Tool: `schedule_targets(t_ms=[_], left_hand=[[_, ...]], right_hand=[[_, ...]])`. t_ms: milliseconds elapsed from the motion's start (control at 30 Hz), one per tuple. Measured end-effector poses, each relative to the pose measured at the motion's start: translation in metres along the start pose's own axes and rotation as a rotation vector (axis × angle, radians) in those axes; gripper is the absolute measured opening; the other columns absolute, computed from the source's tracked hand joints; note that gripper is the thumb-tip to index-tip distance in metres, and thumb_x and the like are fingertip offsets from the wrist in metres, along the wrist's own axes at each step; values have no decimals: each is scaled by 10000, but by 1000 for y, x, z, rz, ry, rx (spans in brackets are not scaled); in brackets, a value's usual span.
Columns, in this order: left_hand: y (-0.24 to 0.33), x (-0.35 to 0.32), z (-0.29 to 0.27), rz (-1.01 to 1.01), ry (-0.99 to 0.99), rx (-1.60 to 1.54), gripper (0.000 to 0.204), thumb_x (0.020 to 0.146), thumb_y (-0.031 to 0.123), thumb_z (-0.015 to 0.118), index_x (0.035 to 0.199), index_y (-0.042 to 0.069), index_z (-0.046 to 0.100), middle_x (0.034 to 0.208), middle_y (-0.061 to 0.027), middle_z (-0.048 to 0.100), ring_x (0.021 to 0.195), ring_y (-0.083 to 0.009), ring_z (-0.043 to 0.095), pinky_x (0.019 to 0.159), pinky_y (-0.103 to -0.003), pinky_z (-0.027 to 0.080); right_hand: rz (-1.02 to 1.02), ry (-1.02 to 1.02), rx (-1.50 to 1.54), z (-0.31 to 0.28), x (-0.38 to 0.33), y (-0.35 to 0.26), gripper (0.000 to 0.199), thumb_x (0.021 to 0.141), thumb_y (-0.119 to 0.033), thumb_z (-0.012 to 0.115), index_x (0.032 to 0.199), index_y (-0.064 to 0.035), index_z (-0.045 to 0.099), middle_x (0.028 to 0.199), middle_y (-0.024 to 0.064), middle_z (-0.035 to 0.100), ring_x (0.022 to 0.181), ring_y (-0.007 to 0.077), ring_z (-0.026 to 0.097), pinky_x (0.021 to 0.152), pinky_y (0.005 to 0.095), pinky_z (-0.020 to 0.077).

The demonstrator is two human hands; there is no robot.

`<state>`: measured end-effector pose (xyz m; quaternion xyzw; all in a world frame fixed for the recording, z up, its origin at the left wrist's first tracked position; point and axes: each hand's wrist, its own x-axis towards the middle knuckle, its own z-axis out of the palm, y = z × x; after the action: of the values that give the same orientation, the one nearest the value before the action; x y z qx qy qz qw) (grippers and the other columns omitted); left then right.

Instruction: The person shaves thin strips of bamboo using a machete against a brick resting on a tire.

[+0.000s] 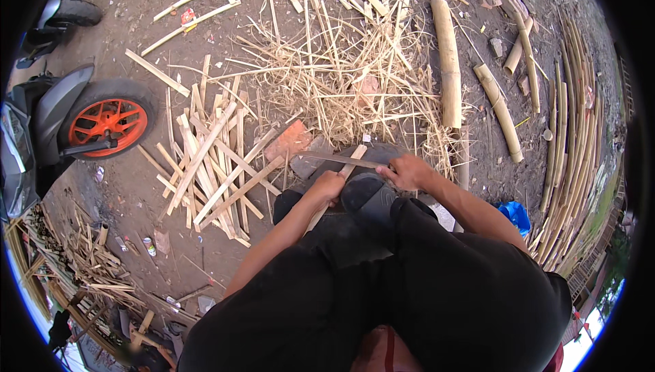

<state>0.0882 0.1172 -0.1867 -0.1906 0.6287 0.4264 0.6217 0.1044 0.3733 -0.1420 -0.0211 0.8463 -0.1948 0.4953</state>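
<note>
My left hand [329, 188] is closed around a pale bamboo strip [353, 160], which slants up past my fingers between my dark shoes. Its lower part runs back under my wrist. My right hand [407, 172] grips a knife, with the handle hidden in my fist. The long, brownish knife blade [334, 158] points left and crosses the strip just above my left hand. Whether the edge bites into the strip is too small to tell. Beyond the blade lie a reddish brick [288, 140] and a greyer block [310, 158].
Split bamboo strips [205, 160] are heaped at the left, with curly shavings [355, 85] ahead. Thick bamboo pieces [447, 65] and long poles [573, 133] lie to the right. A motorcycle wheel [109, 123] stands at far left. A blue plastic bag [515, 217] sits beyond my right forearm.
</note>
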Motion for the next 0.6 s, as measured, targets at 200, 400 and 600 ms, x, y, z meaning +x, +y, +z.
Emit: schedule_targets(t_ms=[200,400,600], left_hand=[[3,1,-3,-26,7,-13,521,1046,363,402,721,-11,561,563,-99,511,448,-211,497,417,-384,396],[4,1,-1,2,-12,18,532,1050,362,380,732,-22,567,590,-110,529,462,-219,519,422,-384,415],[3,2,-1,-26,-14,38,518,1068,362,350,711,41,543,547,-40,439,422,-167,417,396,-346,354]], right_hand=[[46,31,-30,-19,-18,-34,748,988,-631,345,946,9,729,955,282,690,957,458,661,887,527,516],[259,50,-116,-28,-4,46,740,990,-626,352,923,10,725,920,282,690,932,461,665,848,522,529],[36,-41,-120,-11,-12,-4,738,997,-617,344,893,8,723,859,291,683,899,461,666,843,519,529]])
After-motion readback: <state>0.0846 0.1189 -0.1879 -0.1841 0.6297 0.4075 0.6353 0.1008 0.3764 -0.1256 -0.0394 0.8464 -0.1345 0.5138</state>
